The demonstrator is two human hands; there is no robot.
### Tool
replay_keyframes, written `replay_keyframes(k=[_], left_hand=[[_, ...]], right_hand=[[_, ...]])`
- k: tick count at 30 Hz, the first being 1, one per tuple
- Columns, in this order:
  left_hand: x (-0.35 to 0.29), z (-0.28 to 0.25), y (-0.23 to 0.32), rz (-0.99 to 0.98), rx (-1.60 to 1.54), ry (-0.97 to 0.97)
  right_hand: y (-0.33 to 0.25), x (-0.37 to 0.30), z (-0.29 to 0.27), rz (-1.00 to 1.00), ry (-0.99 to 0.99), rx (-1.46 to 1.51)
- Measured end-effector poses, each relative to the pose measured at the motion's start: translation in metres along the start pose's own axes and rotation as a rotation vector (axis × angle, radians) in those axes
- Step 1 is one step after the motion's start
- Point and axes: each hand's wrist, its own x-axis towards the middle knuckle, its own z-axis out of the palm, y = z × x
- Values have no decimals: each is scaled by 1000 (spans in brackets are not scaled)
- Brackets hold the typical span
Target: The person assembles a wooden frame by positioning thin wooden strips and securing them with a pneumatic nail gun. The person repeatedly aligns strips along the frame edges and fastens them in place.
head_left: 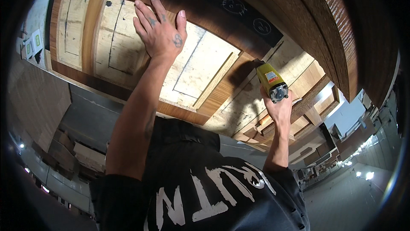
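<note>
The relation which matters here is between the nose of the nailer (269, 77) and the right end of the frame (213, 22). The right hand (280, 108) is wrapped around the grip of the nailer, below its yellow body; most fingers are hidden, so I cannot tell how the finger lies on the trigger. The nailer's long axis goes from the grey cap, which faces the camera, to the dark nose, up and to the left. This nose is close to the corner where the right stile (218, 102) meets the upper rail; whether it touches the wood, I cannot tell.

The frame lies flat on the tabletop (188, 66), in front of the person, with its long axis from left to right, sloping a little down to the right. The left hand (162, 39) is flat with the fingers spread, at the upper rail, well apart from the nailer. So the right hand is the nearer one to this corner.

Inside the opening, a pale strip (217, 81) lies beside the right stile. A second frame (314, 116) is beyond the right hand, and a dark board (239, 11) borders the upper rail.
</note>
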Motion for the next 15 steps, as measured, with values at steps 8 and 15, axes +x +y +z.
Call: replay_keyframes(k=[8, 15], left_hand=[[1, -4, 2, -27, 47, -55], [2, -4, 2, -45, -13, -39]], right_hand=[[-2, 2, 0, -13, 4, -11], [-10, 5, -3, -31, -53, -94]])
